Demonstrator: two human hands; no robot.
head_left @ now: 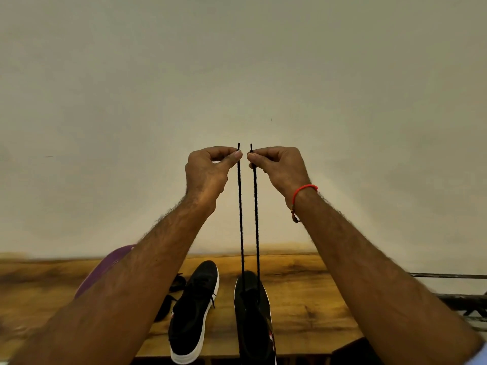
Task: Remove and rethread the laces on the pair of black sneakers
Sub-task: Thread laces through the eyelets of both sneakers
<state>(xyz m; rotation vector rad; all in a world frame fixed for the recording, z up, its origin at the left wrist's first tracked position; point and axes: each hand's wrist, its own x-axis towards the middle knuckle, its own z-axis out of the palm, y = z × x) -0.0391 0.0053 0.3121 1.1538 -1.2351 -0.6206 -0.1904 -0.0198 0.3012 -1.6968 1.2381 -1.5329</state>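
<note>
**Holding both lace ends level above the right-hand sneaker**

Pinching one end of a thin black cord shoelace (pixel 240 206) between thumb and forefinger of the left hand (pixel 208 169), remaining fingers curled in toward the palm. Pinching the other end between thumb and forefinger of the right hand (pixel 279 167), wearing a red thread bracelet (pixel 303 192) at the wrist. Keeping both hands raised side by side, close together but apart, with the short stiff tips poking up just above the fingers. Hanging taut in two near-parallel strands down to the black knit sneaker on the right (pixel 254 320), reaching it around the eyelet area. Lying just beside it on the left, the second black knit sneaker with a white rubber sole (pixel 193 312), toe pointing away. Resting both on a brown wooden tabletop (pixel 303 299) set against a plain pale wall (pixel 237 75). Showing behind the left forearm: a purple rounded object (pixel 105 267), partly hidden, and a dark item too obscured to identify.
</note>
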